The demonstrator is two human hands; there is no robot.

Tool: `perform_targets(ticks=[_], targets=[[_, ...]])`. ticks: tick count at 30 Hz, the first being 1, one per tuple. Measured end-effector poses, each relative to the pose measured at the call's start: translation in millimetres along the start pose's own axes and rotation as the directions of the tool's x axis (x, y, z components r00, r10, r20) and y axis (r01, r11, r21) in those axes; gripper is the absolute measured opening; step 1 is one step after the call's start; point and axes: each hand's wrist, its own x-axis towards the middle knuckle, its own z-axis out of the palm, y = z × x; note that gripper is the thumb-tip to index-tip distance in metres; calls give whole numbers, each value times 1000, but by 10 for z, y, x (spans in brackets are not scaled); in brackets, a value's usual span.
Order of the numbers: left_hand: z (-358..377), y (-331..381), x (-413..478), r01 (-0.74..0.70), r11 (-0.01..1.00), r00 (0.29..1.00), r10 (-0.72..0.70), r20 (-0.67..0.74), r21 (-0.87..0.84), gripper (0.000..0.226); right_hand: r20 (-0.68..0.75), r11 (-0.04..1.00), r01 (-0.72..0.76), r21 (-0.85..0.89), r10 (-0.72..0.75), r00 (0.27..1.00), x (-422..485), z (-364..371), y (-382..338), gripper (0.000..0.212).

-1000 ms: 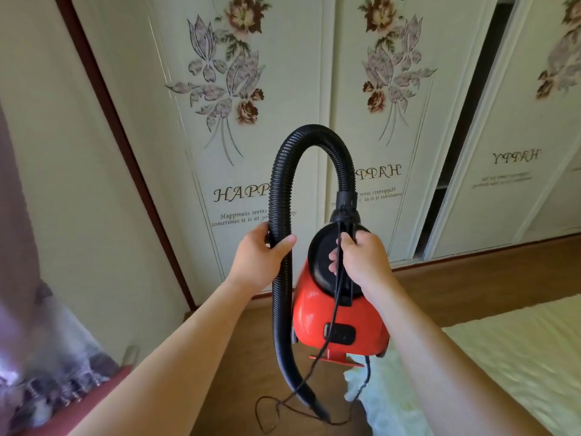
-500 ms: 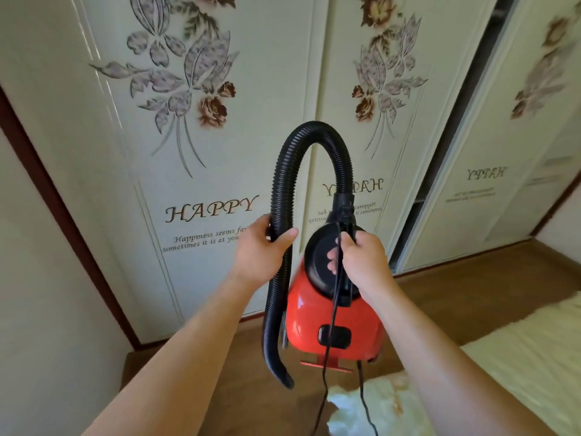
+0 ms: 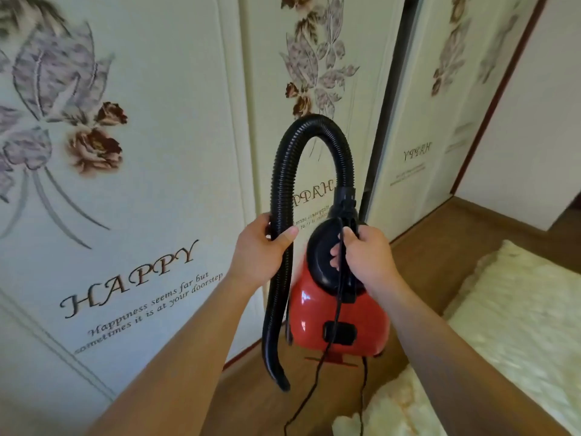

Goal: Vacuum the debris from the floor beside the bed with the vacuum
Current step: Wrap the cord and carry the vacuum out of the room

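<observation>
A small red vacuum (image 3: 317,313) with a black top hangs in the air in front of me. My right hand (image 3: 366,256) is closed around its black handle, with the thin black power cord (image 3: 338,309) running under the fingers. A ribbed black hose (image 3: 283,171) arches up from the vacuum's top and curves down on the left. My left hand (image 3: 262,250) grips that hose, and its open nozzle end (image 3: 279,377) dangles above the brown wooden floor (image 3: 421,243). The bed (image 3: 509,328) with a fluffy cream cover lies at the lower right. No debris is visible.
Tall wardrobe doors (image 3: 151,190) with flower prints and "HAPPY" lettering stand close ahead and to the left. A dark gap (image 3: 388,99) shows between two sliding doors. A plain wall (image 3: 534,121) closes the right side. The floor strip runs between wardrobe and bed.
The view has swung to the right along the wardrobe, and the curtain at the left is out of sight. Both hands keep the same hold on hose and handle.
</observation>
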Motion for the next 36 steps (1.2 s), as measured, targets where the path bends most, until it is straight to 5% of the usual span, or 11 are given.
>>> perform_targets(ticks=[23, 36], targets=[[2308, 21, 3019, -115, 993, 960, 120, 253, -34, 24, -262, 998, -69, 3, 67, 963, 3109, -1085, 113, 24], [3932, -18, 4765, -132, 964, 800, 242, 549, -232, 20, -589, 983, -175, -61, 106, 801, 4686, -1784, 300, 23]])
